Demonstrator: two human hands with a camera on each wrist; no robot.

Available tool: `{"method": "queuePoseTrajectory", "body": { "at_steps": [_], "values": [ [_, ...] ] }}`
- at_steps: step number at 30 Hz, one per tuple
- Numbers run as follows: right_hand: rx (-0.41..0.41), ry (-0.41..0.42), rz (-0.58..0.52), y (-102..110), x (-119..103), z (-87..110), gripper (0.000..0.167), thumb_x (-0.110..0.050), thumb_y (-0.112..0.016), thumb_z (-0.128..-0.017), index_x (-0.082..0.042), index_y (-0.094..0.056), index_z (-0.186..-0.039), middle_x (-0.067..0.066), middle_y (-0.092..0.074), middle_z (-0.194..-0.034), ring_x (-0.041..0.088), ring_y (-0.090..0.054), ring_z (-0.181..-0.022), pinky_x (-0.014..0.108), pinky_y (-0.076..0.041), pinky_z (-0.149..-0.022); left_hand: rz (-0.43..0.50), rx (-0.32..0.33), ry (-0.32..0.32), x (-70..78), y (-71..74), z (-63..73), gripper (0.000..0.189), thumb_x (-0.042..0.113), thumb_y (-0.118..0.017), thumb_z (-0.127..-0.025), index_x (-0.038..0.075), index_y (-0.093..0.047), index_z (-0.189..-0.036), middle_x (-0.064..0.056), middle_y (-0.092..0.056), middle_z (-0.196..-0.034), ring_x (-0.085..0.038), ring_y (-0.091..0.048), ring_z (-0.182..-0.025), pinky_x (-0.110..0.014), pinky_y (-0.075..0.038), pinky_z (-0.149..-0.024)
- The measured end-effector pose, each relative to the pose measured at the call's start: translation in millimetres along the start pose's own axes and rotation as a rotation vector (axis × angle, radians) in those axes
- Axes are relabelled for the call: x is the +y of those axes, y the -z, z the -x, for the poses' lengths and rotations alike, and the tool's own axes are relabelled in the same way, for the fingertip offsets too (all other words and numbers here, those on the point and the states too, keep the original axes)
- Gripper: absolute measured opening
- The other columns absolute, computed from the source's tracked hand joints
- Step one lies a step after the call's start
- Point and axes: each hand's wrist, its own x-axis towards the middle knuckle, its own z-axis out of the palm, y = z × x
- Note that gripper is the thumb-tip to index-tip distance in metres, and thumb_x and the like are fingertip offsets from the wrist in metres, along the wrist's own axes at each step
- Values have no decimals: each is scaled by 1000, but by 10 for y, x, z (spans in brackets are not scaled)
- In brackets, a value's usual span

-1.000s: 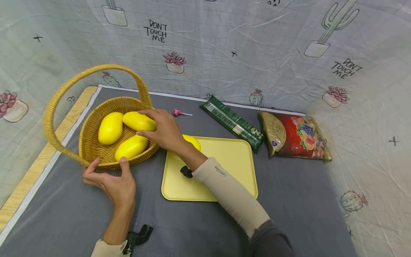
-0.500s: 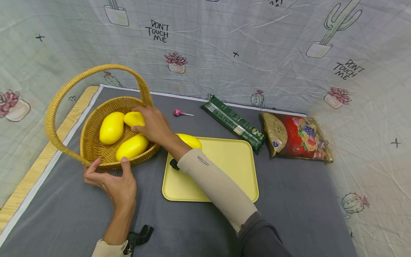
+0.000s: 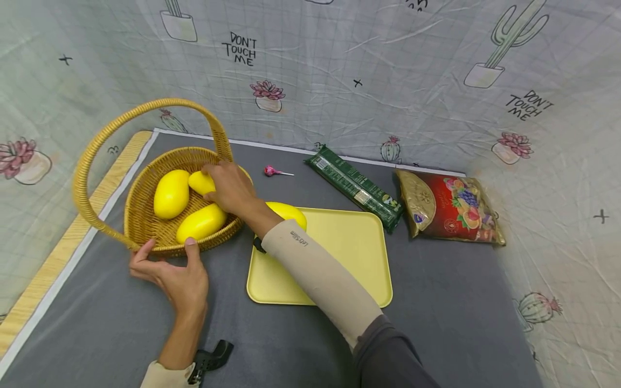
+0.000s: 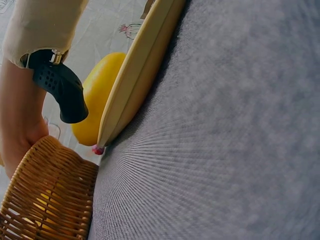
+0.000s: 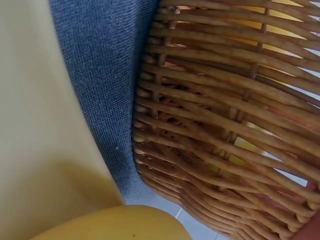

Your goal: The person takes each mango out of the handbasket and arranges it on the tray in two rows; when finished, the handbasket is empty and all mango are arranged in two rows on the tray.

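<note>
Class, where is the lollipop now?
In the head view, left of centre, the lollipop lies on gray cloth between the basket and the green packet.

A wicker basket point(image 4: 60, 170) stands near the tray point(image 4: 137, 75).

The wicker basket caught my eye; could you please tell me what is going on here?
A person's left grip holds the near side of the wicker basket, while the right grip, inside it, holds one yellow fruit. Two other yellow fruits lie in the basket, and a fourth fruit sits on the yellow tray.
</note>
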Motion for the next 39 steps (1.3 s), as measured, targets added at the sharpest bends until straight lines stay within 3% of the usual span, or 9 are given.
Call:
{"method": "queuePoseTrajectory", "body": {
  "at_steps": [12, 26, 39],
  "values": [
    [70, 59, -116, 147, -7, 197, 61, -38, -81, -94, -26, -61, -150, -7, -64, -146, 15, -55, -136, 25, -44, -110, 13, -8, -14, 17, -10, 16, 58, 20, -75, -95, 12, -38, -138, -7, -17, -155, -13, -13, -157, -43, -15, -126],
    [192, 205, -272, 395, 7, 663, 60, -33, -83, -93, -20, -63, -148, -2, -64, -146, 16, -56, -135, 25, -43, -112, 7, -2, -23, -15, -13, 3, 58, 20, -76, -95, 12, -38, -138, -9, -15, -158, -15, -9, -159, -40, -12, -128],
    [271, 211, -353, 569, 262, 1110, 62, -32, -86, -90, -18, -65, -146, 3, -63, -148, 18, -56, -140, 28, -41, -119, 21, 7, -10, -2, -16, 4, 55, 16, -73, -96, 12, -37, -137, -10, -15, -157, -15, -10, -159, -42, -13, -128]
  ]
}}
